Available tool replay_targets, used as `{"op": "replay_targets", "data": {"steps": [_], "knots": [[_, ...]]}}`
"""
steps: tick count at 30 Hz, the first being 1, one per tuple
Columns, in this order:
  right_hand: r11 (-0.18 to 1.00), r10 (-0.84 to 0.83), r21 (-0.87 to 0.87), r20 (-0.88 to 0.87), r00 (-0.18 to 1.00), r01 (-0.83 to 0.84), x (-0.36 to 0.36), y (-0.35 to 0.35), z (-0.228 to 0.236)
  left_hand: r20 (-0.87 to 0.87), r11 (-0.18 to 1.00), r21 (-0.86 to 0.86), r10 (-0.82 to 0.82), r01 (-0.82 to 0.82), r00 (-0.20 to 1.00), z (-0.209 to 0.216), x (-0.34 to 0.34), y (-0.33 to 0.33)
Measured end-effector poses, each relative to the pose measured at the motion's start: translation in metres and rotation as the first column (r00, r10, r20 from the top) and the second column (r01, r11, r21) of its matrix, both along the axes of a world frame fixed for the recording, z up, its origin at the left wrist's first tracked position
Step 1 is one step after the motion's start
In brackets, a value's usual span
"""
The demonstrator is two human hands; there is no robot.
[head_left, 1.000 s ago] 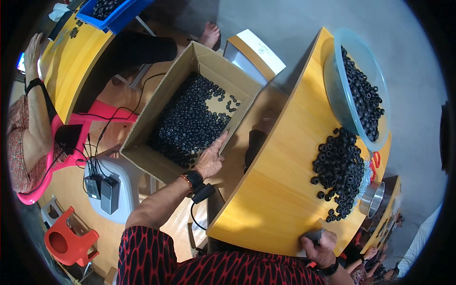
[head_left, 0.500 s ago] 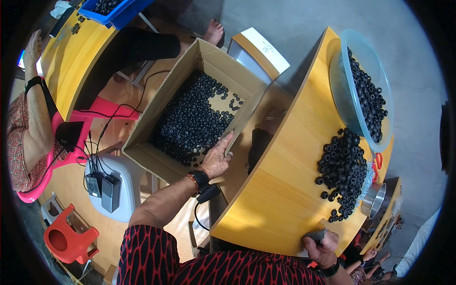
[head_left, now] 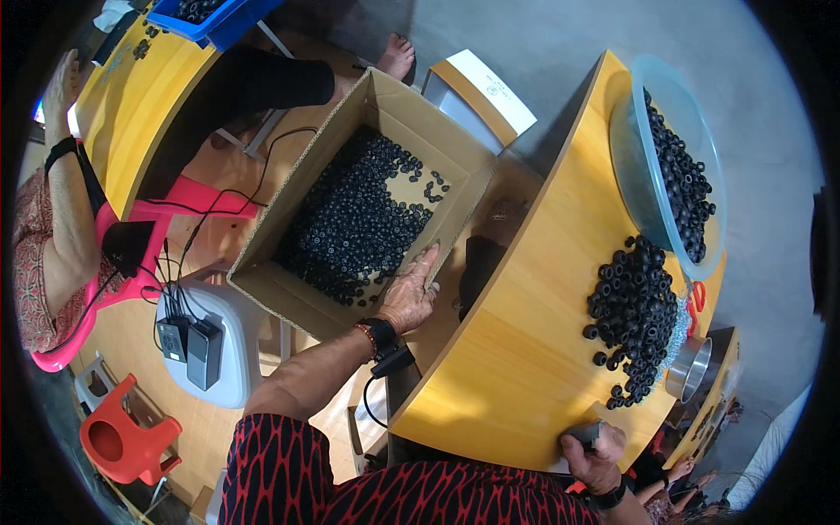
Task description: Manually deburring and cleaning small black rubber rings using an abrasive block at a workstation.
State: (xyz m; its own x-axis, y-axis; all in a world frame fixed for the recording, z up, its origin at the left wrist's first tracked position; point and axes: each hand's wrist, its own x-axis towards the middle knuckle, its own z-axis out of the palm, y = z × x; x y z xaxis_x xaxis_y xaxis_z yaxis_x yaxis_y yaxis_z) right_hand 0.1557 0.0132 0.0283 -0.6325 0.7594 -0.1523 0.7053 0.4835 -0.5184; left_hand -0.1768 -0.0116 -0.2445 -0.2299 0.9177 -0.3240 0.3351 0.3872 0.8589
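Resting at the near right corner of the open brown cardboard box (head_left: pixel 429 136), the left hand (head_left: pixel 409 297) is partly closed, with the box's right wall seemingly between its fingers on the inside and the thumb outside. The box sits left of the yellow wooden table (head_left: pixel 507 350) and holds a wide, loose layer of small black ring-shaped pieces (head_left: pixel 350 219). What supports it from below is hidden, so a pull on that one corner might tip it, letting the pieces slide toward the low side or spill over the wall.

The right hand (head_left: pixel 595 455) is curled closed around a small dark grey object (head_left: pixel 580 433) at the table's near edge; what the object is, I cannot tell. A loosened grip there could let it drop off the edge.

On the table's right side, a loose heap of larger black rings (head_left: pixel 639 302) lies just nearer than the translucent pale blue plastic bowl (head_left: pixel 634 166), which also holds black rings. Being round and unwalled, the heap could scatter if the table were knocked by an arm or the box. The shiny silver metal cup (head_left: pixel 689 369) at the right edge might be nudged off the same way. The black cable (head_left: pixel 369 407) below the left wrist hangs beside the table and could snag there if the arm pulled away.
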Motion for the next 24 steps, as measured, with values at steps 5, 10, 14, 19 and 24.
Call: {"op": "replay_targets", "data": {"steps": [5, 10, 14, 19, 24], "knots": [[1.0, -0.018, 0.006, -0.035, 0.999, 0.018, -0.004, 0.0, 0.0, 0.042, 1.0, -0.003, 0.002, -0.002, 0.999, -0.006, 0.01, 0.0], [1.0, -0.019, 0.008, -0.02, 1.0, 0.019, -0.001, -0.002, 0.0, -0.018, 0.999, -0.017, -0.039, 0.039, 0.999, -0.009, 0.026, 0.001], [0.999, 0.011, 0.043, 0.037, 0.999, -0.013, -0.003, -0.002, 0.003, -0.008, 0.997, -0.049, -0.054, 0.054, 0.999, -0.007, 0.03, 0.002], [0.999, 0.01, 0.037, -0.028, 1.0, -0.009, -0.001, -0.001, -0.002, -0.026, 0.999, -0.01, -0.033, 0.032, 0.999, -0.009, 0.024, 0.001], [0.996, 0.026, 0.082, 0.014, 1.0, -0.027, -0.006, -0.001, 0.002, -0.03, 0.997, -0.06, -0.048, 0.046, 0.998, 0.003, 0.033, 0.006]]}}
